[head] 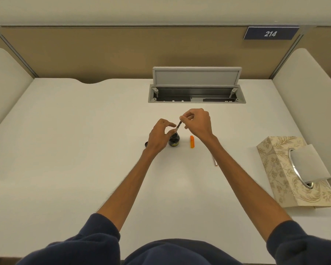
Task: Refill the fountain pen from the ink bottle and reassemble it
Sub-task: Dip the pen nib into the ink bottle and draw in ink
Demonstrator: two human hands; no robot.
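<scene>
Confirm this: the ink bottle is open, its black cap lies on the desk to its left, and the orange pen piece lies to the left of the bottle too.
Not quite. The head view shows the orange pen piece lying to the right of the ink bottle, not the left. The rest stands: the bottle is open and its black cap lies to its left.

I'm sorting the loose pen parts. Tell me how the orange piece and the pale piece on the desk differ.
The orange piece is short, blocky and bright; the pale piece is thin, stick-like and nearly matches the desk. The orange piece lies in full view right of the ink bottle; the pale piece lies nearer the person, partly hidden by the right forearm. Both lie flat, untouched by the hands.
</scene>
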